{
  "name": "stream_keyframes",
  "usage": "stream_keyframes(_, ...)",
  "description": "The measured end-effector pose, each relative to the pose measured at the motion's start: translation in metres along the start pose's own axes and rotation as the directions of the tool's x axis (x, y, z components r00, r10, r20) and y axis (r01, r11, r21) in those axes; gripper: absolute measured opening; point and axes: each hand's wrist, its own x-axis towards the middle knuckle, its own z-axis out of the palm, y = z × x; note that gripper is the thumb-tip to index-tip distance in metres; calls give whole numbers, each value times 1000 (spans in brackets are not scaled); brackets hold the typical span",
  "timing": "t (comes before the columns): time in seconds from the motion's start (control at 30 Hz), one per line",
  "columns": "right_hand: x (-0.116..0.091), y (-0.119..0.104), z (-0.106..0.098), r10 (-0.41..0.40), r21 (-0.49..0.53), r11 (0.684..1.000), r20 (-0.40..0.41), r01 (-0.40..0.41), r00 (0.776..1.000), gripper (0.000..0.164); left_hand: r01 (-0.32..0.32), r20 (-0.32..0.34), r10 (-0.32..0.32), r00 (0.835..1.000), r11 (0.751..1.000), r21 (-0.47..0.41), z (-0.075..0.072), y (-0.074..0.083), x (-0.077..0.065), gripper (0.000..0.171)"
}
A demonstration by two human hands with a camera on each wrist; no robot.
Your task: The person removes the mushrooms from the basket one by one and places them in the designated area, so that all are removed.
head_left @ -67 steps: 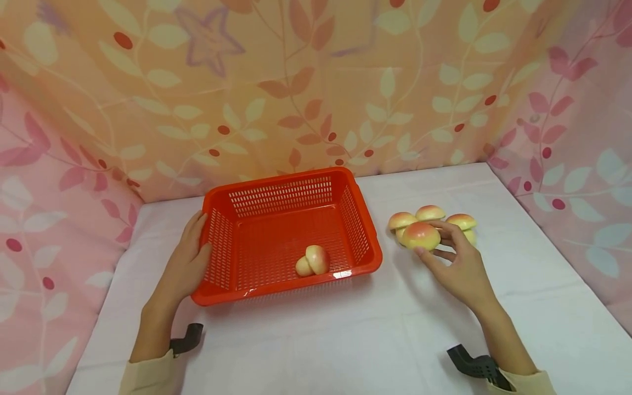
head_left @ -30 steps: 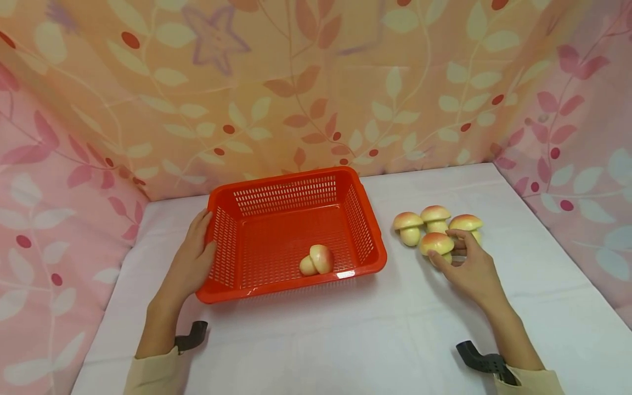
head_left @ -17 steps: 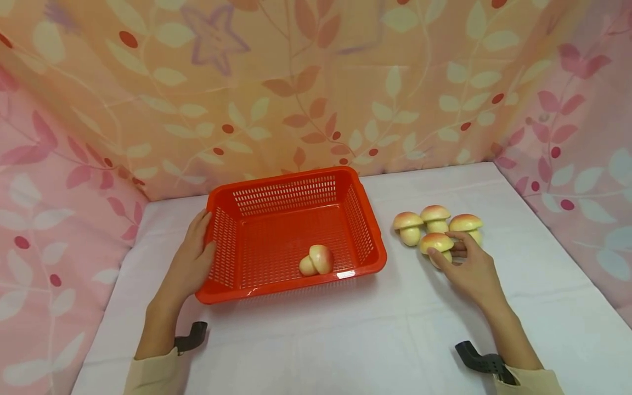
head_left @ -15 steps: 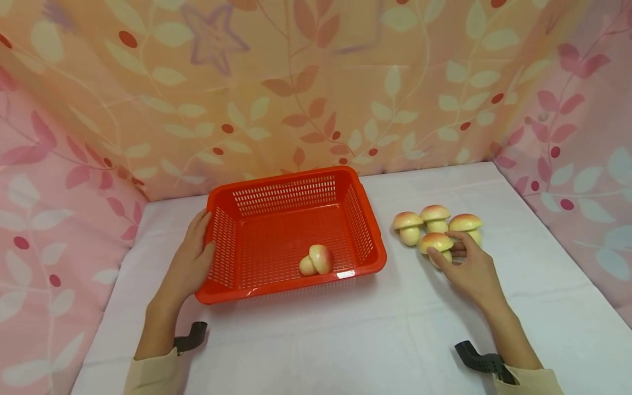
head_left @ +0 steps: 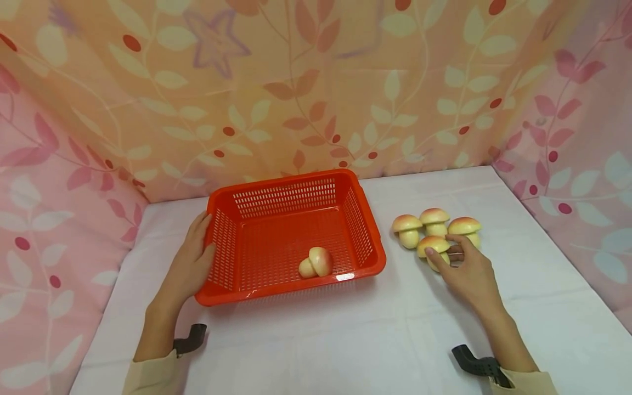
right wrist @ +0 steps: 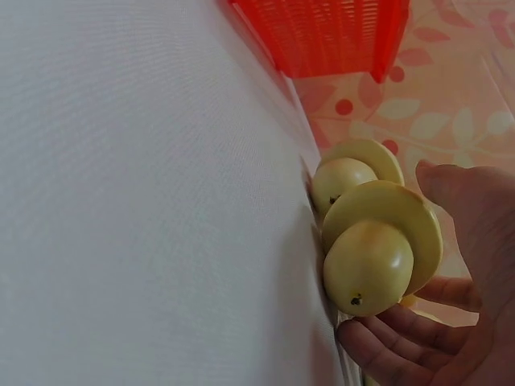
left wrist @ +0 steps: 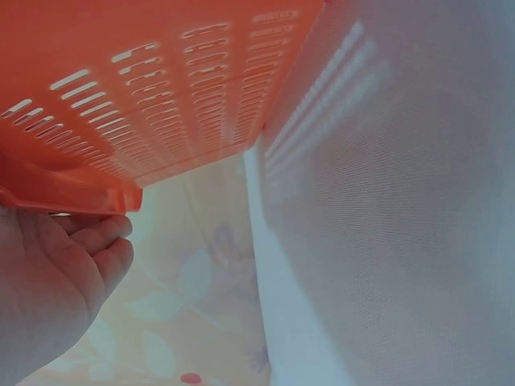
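Observation:
My left hand [head_left: 185,263] holds the left rim of a red plastic basket [head_left: 291,281]; in the left wrist view its curled fingers [left wrist: 105,249] lie against the outside of the rim. Inside the basket a toy mushroom [head_left: 320,261] with a red-and-yellow cap lies on its side near the front wall. To the right of the basket, my right hand [head_left: 469,274] grips another toy mushroom [head_left: 432,244], thumb on the near side of its cap and fingers behind. The right wrist view shows its pale stem [right wrist: 366,269] turned down; whether it touches the table cannot be told.
Close behind the gripped mushroom stand three more upright toy mushrooms: a left one [head_left: 407,225], a middle one [head_left: 434,216] and a right one [head_left: 465,226]. White cloth [head_left: 321,345] covers the table. A floral curtain [head_left: 316,99] encloses the back and sides.
My right hand has lowered the toy mushroom from its tilted pose to upright, nearer me and rightward; over the last half second it shifts slightly left. The left hand and basket stay put.

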Motion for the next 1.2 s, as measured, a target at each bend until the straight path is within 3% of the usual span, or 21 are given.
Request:
stream_keyframes(0.43,-4,-3,-9,11,-48,999,46,-9,999,70,-31,-12,31,999,999,-7,1,1,2,66)
stream_keyframes(0.63,-7,-10,-10,-12,-90,996,-15,11,1000,66,-41,-11,41,999,999,4,-1,2,4,66)
stream_keyframes(0.87,-12,-23,-13,-80,-86,994,-86,72,993,62,-33,-7,33,999,999,-2,0,3,6,66)
stream_keyframes(1.2,-10,-54,-15,-188,-10,982,-109,188,976,52,-25,-17,25,1000,1000,1,-2,2,0,66)
